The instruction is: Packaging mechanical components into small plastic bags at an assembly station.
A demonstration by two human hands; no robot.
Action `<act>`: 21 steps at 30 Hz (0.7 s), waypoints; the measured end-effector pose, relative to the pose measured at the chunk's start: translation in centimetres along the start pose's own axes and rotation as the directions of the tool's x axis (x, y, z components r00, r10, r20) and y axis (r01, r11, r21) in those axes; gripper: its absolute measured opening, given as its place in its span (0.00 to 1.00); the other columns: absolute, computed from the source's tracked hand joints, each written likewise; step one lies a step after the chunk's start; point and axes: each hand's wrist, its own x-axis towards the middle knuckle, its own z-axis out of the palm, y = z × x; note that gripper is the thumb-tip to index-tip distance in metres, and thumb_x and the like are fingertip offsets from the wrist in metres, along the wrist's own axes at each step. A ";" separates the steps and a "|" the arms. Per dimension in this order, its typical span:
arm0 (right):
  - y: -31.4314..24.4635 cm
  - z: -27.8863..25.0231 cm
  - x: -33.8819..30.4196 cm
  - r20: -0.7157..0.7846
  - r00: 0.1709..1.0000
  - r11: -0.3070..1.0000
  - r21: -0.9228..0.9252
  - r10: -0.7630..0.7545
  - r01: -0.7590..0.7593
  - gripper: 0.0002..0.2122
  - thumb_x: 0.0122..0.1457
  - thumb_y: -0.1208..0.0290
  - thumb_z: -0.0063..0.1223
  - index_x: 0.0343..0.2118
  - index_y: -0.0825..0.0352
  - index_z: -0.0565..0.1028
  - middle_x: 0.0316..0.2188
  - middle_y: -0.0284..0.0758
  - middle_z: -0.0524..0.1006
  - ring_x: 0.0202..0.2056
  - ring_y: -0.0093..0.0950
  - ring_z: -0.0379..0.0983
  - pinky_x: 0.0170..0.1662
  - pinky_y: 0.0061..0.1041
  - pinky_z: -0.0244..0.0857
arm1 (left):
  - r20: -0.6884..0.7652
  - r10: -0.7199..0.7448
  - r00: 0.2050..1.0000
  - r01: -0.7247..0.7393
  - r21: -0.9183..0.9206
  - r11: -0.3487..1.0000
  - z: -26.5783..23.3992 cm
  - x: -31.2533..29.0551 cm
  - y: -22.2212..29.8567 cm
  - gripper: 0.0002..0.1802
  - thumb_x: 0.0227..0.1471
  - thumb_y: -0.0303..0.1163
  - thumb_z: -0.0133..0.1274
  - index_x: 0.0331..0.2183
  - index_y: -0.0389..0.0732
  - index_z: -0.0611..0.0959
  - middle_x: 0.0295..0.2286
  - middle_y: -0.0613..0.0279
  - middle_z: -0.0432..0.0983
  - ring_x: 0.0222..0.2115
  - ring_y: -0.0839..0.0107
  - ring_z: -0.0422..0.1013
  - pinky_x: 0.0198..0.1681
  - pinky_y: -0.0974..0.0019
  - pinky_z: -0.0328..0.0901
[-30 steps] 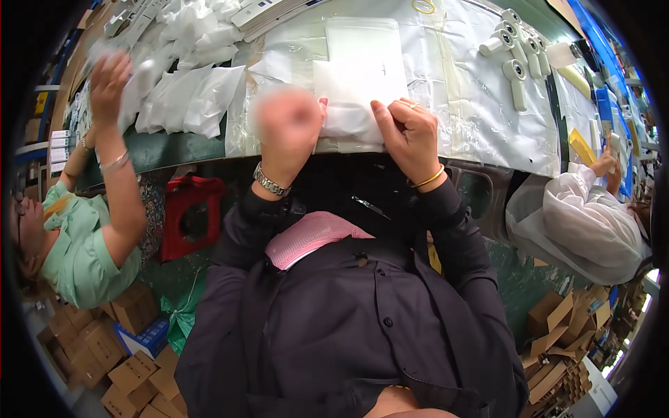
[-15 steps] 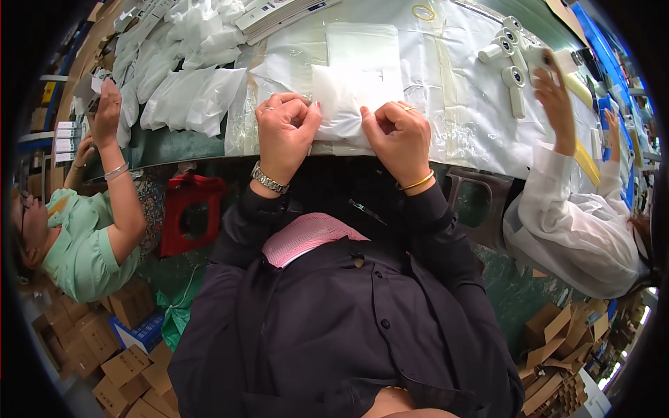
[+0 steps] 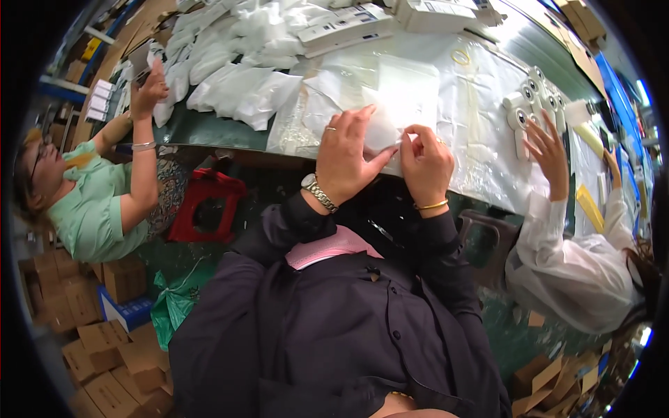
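Observation:
A translucent white plastic bag lies on the table in front of me, partly covered by my hands. My left hand rests against its left side with fingers stretched out and thumb pointing right; the hand is open. At the bag's lower right edge, my right hand has its thumb and fingertips closed in a pinch on the bag. Behind it lie flat white translucent bags. What the white bag contains cannot be made out.
Filled white bags heap up at the left, with white boxes behind. White cylindrical-headed devices stand at the right near a co-worker's hand. Another co-worker sits left by a red stool. A yellow rubber band lies farther back.
My left hand has opened from a pinch and moved across the bag toward my right hand. The right hand stays pinched at the bag's edge. The whole view has shifted and turned.

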 end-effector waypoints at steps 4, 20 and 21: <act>-0.9 -0.2 -0.1 0.029 1.000 1.000 -0.028 0.010 -0.009 0.04 0.60 0.71 0.68 0.34 0.60 0.82 0.17 0.29 0.71 0.21 0.29 0.71 0.28 0.32 0.63 | 0.076 -0.208 0.975 0.220 -0.213 0.952 -0.9 -0.2 -1.4 0.39 0.49 0.39 0.73 0.59 0.36 0.76 0.44 0.52 0.79 0.45 0.56 0.77 0.50 0.56 0.73; -1.4 0.0 0.0 0.036 0.999 0.998 -0.058 -0.016 0.018 0.04 0.60 0.71 0.68 0.33 0.61 0.81 0.16 0.28 0.68 0.21 0.28 0.69 0.30 0.32 0.62 | -0.475 -0.357 0.805 0.373 -0.064 0.926 -8.8 1.7 -13.6 0.29 0.58 0.40 0.70 0.57 0.43 0.80 0.55 0.52 0.73 0.53 0.58 0.73 0.52 0.54 0.72; -1.3 0.0 0.0 0.035 0.999 0.998 -0.062 -0.022 0.024 0.04 0.60 0.71 0.68 0.33 0.61 0.81 0.16 0.28 0.68 0.21 0.28 0.69 0.30 0.32 0.63 | -0.435 -0.284 0.855 0.375 0.138 0.917 -8.6 1.3 -13.5 0.31 0.58 0.43 0.69 0.60 0.47 0.79 0.59 0.50 0.69 0.57 0.52 0.68 0.55 0.47 0.69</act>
